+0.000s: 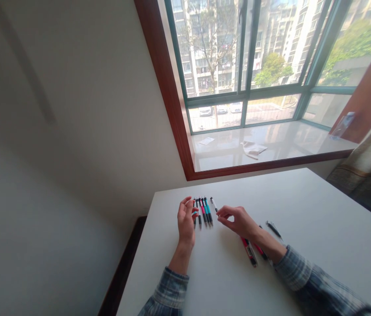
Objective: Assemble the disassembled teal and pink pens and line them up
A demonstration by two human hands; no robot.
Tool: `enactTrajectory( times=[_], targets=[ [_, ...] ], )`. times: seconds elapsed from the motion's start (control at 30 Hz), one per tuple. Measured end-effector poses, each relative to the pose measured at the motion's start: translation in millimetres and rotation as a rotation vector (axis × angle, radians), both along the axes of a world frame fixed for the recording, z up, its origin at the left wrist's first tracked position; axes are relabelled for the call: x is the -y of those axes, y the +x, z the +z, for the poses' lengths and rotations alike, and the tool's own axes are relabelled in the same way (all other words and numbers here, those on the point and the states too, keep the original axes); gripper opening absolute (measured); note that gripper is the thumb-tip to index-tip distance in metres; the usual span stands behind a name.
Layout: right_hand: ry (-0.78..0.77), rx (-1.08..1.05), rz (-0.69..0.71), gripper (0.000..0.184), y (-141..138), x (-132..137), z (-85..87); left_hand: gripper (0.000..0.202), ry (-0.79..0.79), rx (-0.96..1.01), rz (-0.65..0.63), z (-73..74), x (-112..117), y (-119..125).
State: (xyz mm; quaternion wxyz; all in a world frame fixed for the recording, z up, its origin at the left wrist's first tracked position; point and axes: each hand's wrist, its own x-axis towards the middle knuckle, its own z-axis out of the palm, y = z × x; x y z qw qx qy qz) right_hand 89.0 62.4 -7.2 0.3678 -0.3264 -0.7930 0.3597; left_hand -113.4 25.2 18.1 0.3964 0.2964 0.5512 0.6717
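Several pens [204, 211] in black, red and teal lie side by side in a row on the white table [218, 281]. At the row's left end is my left hand [187, 219], its fingers loosely curled and apart, partly hiding the leftmost pens; I see nothing held in it. My right hand [236, 220] pinches a white and black pen [214, 204] near its lower end, just right of the row. Below my right wrist lie red and black pens [249, 252], partly covered by the forearm. Farther right is a loose black pen [273, 229].
A wall [73, 153] rises along the table's left side. Beyond the far edge, a windowsill [225, 153] holds crumpled paper [253, 149], a small white sheet [207, 141] and a clear bottle [342, 126]. A curtain [353, 169] hangs at the right.
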Motion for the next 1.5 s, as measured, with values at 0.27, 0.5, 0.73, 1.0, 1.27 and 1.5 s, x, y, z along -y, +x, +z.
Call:
enactTrajectory(
  times=[0.27, 0.5, 0.73, 1.0, 1.27, 1.5],
  targets=[
    [0.058, 0.125, 0.039, 0.011, -5.6, -4.1, -4.7, 0.039, 0.018, -0.014, -0.017, 0.0, 0.7, 2.1],
    [0.08, 0.177, 0.076, 0.011, -7.9, -5.2, -4.8, 0.036, 0.034, -0.034, -0.027, 0.9, 1.8, 3.1],
    [0.077, 0.197, 0.106, 0.014, -7.2, -2.8, -1.4, 0.038, 0.045, -0.038, -0.02, -0.3, 0.8, 3.9],
    [0.148, 0.203, 0.045, 0.014, 30.4, -16.5, 28.0, 0.03, 0.052, -0.081, -0.036, -1.0, 0.2, 2.6],
    [0.034, 0.316, 0.151, 0.008, 80.1, -44.0, 41.3, 0.023, 0.115, -0.221, -0.131, -2.6, -1.2, 8.7],
    [0.023, 0.351, 0.282, 0.021, 87.6, -37.1, 34.3, 0.02, 0.102, -0.539, -0.207, -4.3, 2.5, 18.4]
  ],
)
